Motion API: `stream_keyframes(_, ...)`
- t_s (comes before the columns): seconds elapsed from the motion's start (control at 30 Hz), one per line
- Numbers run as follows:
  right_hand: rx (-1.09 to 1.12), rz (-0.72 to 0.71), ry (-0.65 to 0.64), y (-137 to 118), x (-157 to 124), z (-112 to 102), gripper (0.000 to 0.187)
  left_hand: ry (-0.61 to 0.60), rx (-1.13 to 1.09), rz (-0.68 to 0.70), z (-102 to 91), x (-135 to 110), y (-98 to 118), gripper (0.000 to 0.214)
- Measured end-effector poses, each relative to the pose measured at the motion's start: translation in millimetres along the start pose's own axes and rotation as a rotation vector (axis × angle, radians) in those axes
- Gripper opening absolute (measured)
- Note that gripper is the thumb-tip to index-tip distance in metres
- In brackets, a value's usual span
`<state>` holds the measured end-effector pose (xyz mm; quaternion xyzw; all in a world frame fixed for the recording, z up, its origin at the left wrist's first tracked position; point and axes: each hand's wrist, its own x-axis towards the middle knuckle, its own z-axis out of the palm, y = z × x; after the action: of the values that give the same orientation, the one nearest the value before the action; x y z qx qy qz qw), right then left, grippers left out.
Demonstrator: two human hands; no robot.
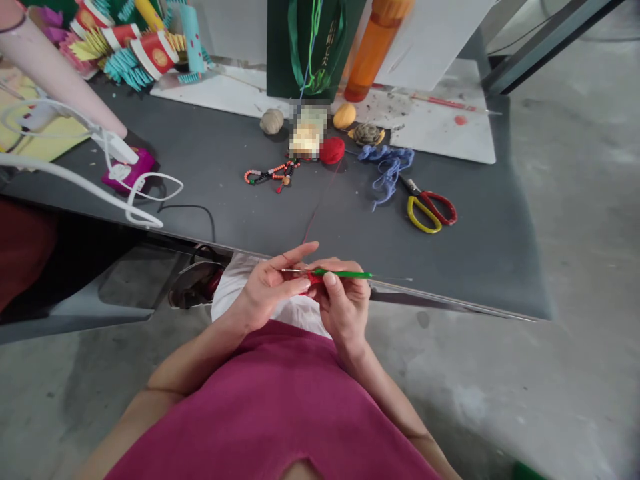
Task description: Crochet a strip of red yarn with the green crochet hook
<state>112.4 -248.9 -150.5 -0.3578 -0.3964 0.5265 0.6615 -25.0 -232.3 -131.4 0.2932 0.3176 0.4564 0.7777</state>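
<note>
My right hand (345, 300) is closed around a crochet hook (345, 274) with a green handle, its thin metal end pointing left. Between my hands shows a small bit of red crochet work (314, 279), mostly hidden by fingers. My left hand (273, 287) pinches at this red work, with the index finger stretched out. From there a thin strand of red yarn (315, 212) runs up over the table to a red yarn ball (332, 151). Both hands are just off the table's front edge, above my lap.
On the grey table (240, 220) lie scissors (431, 208) with red and yellow handles, tangled blue yarn (387, 167) and a beaded string (270, 175). Behind stand a dark green bag (280, 53) and an orange bottle (375, 53). White cables (90, 187) and a purple block (131, 170) sit left.
</note>
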Motion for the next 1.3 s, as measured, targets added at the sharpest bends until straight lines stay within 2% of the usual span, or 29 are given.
stream_keyframes(0.13,-0.124,-0.162,0.012,4,-3,0,0.005,0.054,0.012,0.069,1.2,-1,-2,0.046)
stream_keyframes(0.27,-0.452,-0.412,-0.033,2,-4,-8,0.018,0.132,0.008,0.155,2.6,-1,-7,0.054)
stream_keyframes(0.37,-0.6,-0.506,-0.031,2,-5,-8,0.022,0.116,-0.053,0.09,2.5,0,-9,0.067)
stream_keyframes(0.5,-0.407,-0.292,0.137,2,-9,1,0.004,0.084,-0.148,-0.08,-0.2,1,-5,0.067)
stream_keyframes(0.57,-0.35,-0.205,0.179,0,-9,5,0.008,0.069,-0.167,-0.108,-1.9,1,-2,0.062)
stream_keyframes(0.67,-0.337,-0.165,0.202,-1,-8,4,0.014,0.048,-0.169,-0.106,-4.4,1,0,0.056)
stream_keyframes(0.83,-0.191,-0.066,0.187,0,-5,-3,0.017,0.011,-0.169,-0.12,-8.5,1,0,0.048)
stream_keyframes(0.93,-0.079,0.04,0.153,0,-3,-6,0.015,-0.025,-0.19,-0.146,-9.3,1,-1,0.044)
stream_keyframes(1.07,0.038,0.172,0.098,0,-1,-4,0.018,-0.043,-0.166,-0.112,-6.3,1,-3,0.042)
stream_keyframes(1.2,0.01,0.079,0.087,2,-4,3,0.019,-0.015,-0.104,-0.05,-1.7,2,-6,0.044)
stream_keyframes(1.3,-0.207,-0.136,0.072,4,-6,3,0.009,0.042,-0.083,0.036,0.1,2,-9,0.042)
